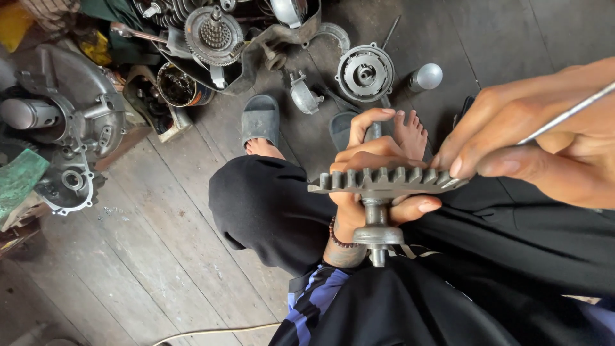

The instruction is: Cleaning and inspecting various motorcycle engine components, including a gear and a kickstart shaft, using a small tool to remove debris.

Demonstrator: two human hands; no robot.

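My left hand point(368, 168) is closed around a grey steel shaft that carries a toothed gear segment point(384, 180); the teeth point up and the shaft's flanged end point(378, 238) sticks out below my fist. A bead bracelet sits on that wrist. My right hand point(544, 141) is close to the camera at the right, pinching a thin metal rod point(567, 114) whose fingertips rest at the right end of the gear teeth. I sit with black trousers point(269, 205) over my knees.
On the wooden plank floor point(147, 256) lie an engine casing point(70, 122) at left, a round clutch-like part point(214, 35), a round stator plate point(365, 72), a small metal dome point(426, 76), an oily tin point(179, 86) and grey sandals point(260, 118). A pale cable point(211, 332) runs along the bottom.
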